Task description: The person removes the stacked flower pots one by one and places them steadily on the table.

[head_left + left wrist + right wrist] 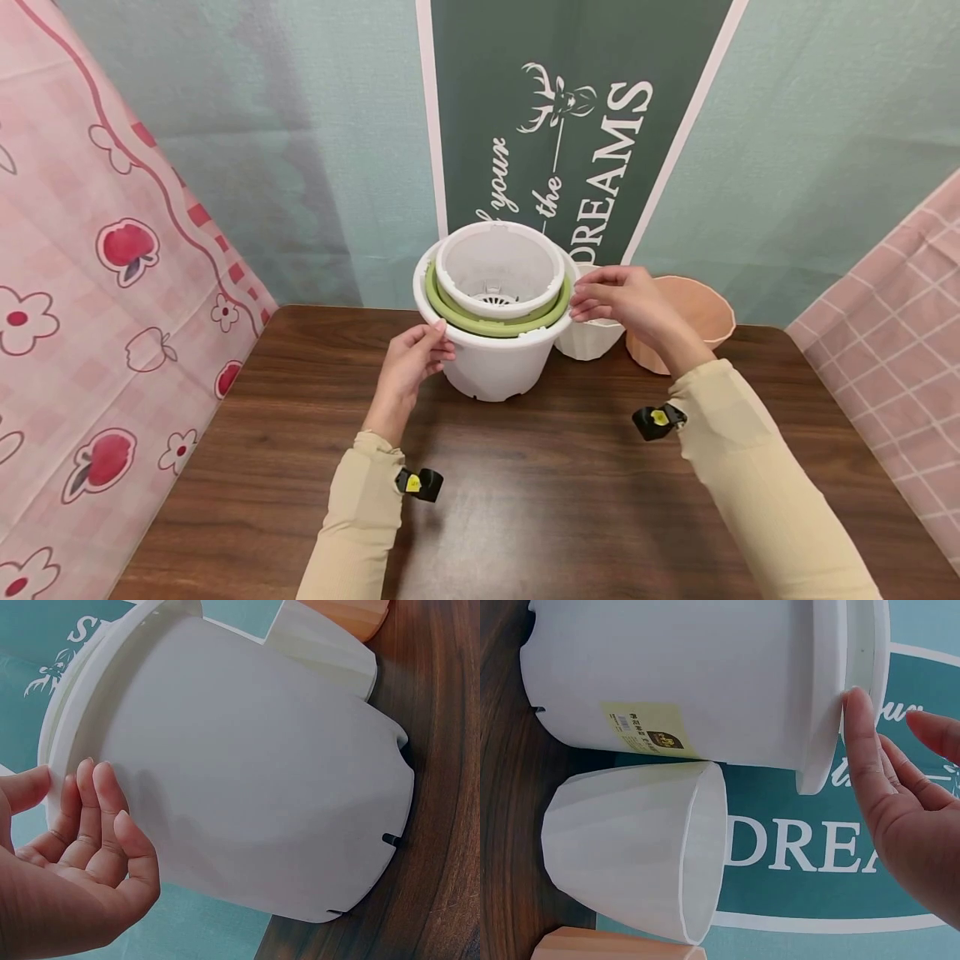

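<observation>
A large white flowerpot (pixel 495 367) stands on the table with a green pot (pixel 491 325) and a smaller white pot (pixel 501 268) nested inside it. The small pot's slotted bottom shows in the head view. At the near left of the rim my left hand (pixel 414 360) pinches the large pot, thumb on top and fingers beneath the lip, as the left wrist view shows. On the opposite side my right hand (pixel 626 302) touches the rim (pixel 826 697) with a fingertip. Its thumb stands apart, gripping nothing.
Right of the nested pots are a white faceted pot (pixel 588 337) and an orange faceted pot (pixel 697 312), both near the back edge. The brown wooden table (pixel 540 500) stretches toward me. A green curtain (pixel 345 167) hangs behind; pink cloths (pixel 90 292) flank both sides.
</observation>
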Available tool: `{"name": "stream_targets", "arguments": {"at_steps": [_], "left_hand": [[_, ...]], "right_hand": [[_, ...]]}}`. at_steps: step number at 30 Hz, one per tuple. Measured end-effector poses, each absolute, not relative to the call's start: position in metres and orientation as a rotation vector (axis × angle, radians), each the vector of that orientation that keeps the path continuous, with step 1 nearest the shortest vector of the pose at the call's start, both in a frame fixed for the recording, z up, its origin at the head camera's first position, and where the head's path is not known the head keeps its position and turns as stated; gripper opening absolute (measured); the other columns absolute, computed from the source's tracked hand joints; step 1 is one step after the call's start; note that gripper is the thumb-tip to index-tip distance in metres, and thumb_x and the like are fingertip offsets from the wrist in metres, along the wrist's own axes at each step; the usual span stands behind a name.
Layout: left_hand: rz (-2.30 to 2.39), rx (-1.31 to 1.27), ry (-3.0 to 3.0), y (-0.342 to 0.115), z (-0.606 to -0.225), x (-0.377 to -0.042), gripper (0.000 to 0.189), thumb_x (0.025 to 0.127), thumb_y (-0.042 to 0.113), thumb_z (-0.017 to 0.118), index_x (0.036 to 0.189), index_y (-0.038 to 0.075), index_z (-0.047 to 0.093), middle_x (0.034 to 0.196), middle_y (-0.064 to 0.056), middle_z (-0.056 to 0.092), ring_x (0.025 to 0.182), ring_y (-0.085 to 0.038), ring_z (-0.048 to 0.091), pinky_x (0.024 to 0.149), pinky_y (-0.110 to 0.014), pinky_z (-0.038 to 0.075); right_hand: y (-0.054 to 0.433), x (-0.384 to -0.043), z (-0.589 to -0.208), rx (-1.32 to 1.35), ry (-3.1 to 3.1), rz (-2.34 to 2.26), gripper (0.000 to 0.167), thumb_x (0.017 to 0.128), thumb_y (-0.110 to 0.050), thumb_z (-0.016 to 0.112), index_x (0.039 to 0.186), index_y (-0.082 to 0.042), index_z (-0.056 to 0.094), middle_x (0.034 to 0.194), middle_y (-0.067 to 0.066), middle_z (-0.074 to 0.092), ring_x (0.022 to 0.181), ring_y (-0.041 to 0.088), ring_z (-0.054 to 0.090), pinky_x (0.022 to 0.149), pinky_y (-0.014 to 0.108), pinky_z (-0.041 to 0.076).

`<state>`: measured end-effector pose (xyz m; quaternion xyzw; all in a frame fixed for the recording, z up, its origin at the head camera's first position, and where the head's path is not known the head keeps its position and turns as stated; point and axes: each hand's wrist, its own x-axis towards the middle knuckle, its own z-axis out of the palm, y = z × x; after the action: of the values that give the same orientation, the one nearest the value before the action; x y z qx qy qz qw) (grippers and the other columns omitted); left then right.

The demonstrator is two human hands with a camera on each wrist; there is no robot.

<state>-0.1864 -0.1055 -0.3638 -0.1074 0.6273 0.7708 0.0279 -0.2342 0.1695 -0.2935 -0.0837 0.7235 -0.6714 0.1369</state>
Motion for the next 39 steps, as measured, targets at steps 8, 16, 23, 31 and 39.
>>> {"name": "stream_targets", "arguments": {"at_steps": [8,16,23,31,39], "left_hand": [[2.382,-0.332,1.936,-0.106,-0.365,-0.187,0.02,0.091,0.021,0.058,0.077,0.006,0.057,0.069,-0.002,0.061,0.062,-0.012,0.06,0.059,-0.024,0.046],[2.389,-0.329,1.928,-0.105,-0.365,-0.187,0.02,0.091,0.021,0.058,0.078,0.006,0.057,0.07,-0.003,0.061,0.062,-0.012,0.06,0.058,-0.023,0.045],[2.389,-0.325,1.924,-0.106,-0.365,-0.187,0.02,0.091,0.021,0.058,0.078,0.006,0.057,0.069,-0.002,0.061,0.063,-0.012,0.06,0.059,-0.024,0.045],[2.395,-0.327,1.918,-0.105,-0.365,-0.187,0.02,0.091,0.021,0.058,0.076,0.007,0.057,0.069,-0.001,0.061,0.063,-0.012,0.06,0.059,-0.025,0.045],[2.397,-0.327,1.911,-0.105,-0.365,-0.187,0.02,0.091,0.021,0.057,0.076,0.008,0.057,0.069,-0.001,0.061,0.063,-0.012,0.06,0.058,-0.024,0.045]], "right_hand": [[0.162,-0.239,-0.293,-0.194,2.049,-1.966,0.027,0.09,0.002,0.051,0.109,0.018,0.041,0.082,0.016,0.064,0.068,0.022,0.066,0.073,0.036,0.053],[0.155,-0.242,-0.293,-0.116,2.083,-1.942,0.024,0.09,0.001,0.051,0.107,0.017,0.044,0.076,0.015,0.064,0.065,0.02,0.066,0.07,0.036,0.054],[0.15,-0.245,-0.294,-0.078,2.034,-2.004,0.018,0.09,0.003,0.051,0.101,0.016,0.048,0.074,0.016,0.063,0.064,0.021,0.066,0.068,0.034,0.054],[0.146,-0.249,-0.297,-0.038,2.053,-2.012,0.026,0.09,0.001,0.052,0.108,0.019,0.047,0.073,0.013,0.064,0.063,0.019,0.067,0.066,0.032,0.054],[0.143,-0.251,-0.298,-0.011,2.084,-1.974,0.022,0.09,-0.003,0.055,0.103,0.014,0.05,0.069,0.01,0.064,0.061,0.017,0.066,0.065,0.029,0.054]]}}
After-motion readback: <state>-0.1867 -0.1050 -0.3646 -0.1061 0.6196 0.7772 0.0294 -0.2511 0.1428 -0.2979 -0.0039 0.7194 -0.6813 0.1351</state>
